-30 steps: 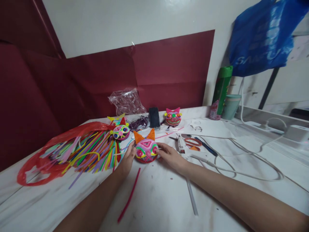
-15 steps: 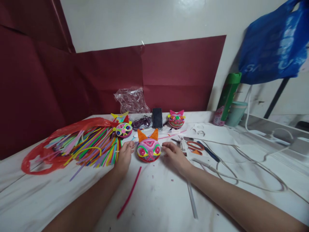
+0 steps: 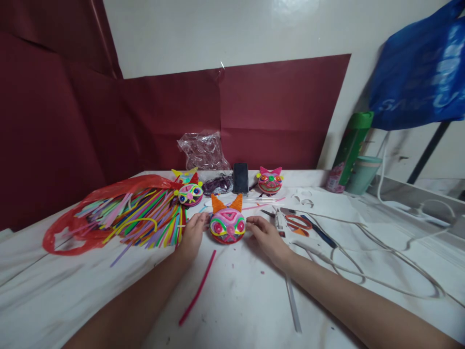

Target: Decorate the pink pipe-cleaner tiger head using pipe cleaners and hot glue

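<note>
A round pink, green and yellow animal head (image 3: 227, 227) with two orange ears stands upright on the white marbled table (image 3: 247, 300). Just left of it is my left hand (image 3: 195, 235), fingers apart and holding nothing. On its other side my right hand (image 3: 267, 237) rests near the table, open, with a small gap to the head. A pink pipe cleaner (image 3: 198, 290) lies in front, and a grey glue stick (image 3: 292, 305) lies by my right forearm.
Many coloured pipe cleaners (image 3: 145, 218) spill from a red bag (image 3: 69, 245) at left. Behind are more animal heads (image 3: 270, 182), a phone (image 3: 240, 178) and clear plastic (image 3: 205, 152). A glue gun (image 3: 281, 225), orange-handled scissors (image 3: 300, 223), pliers (image 3: 321, 232) and looping cables lie right.
The whole view has shifted slightly, so things appear a little farther right. Both hands remain beside the orange-eared head, with hardly any movement relative to it.
</note>
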A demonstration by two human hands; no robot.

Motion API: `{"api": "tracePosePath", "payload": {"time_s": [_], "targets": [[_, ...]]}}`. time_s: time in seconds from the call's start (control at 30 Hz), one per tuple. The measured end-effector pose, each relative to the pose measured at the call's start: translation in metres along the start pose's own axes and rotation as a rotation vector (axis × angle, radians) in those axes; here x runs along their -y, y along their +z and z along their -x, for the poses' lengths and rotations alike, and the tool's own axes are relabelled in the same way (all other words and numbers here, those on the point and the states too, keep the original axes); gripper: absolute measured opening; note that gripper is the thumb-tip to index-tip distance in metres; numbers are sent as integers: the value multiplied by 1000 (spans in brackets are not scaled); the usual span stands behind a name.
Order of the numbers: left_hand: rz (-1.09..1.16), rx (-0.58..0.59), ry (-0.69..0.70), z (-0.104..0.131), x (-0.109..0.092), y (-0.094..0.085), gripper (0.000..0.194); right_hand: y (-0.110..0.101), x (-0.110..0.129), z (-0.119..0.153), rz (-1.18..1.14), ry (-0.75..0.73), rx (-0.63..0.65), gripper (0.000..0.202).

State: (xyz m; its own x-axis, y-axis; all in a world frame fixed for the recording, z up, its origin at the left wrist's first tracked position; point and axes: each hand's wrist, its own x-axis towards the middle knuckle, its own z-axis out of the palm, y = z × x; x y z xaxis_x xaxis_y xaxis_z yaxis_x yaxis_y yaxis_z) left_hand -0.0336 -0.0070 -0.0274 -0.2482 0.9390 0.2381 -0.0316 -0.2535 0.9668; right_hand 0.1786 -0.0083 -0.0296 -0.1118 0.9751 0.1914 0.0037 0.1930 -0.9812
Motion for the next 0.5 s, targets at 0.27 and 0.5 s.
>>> {"api": "tracePosePath", "payload": {"time_s": [0.27,0.5], "targets": [[-9,9,4,1,-3,2,48,1,0,1,25,-2,1,33],[-46,3,10,5,-11,3,41,0,-1,0,31,2,15,29]]}}
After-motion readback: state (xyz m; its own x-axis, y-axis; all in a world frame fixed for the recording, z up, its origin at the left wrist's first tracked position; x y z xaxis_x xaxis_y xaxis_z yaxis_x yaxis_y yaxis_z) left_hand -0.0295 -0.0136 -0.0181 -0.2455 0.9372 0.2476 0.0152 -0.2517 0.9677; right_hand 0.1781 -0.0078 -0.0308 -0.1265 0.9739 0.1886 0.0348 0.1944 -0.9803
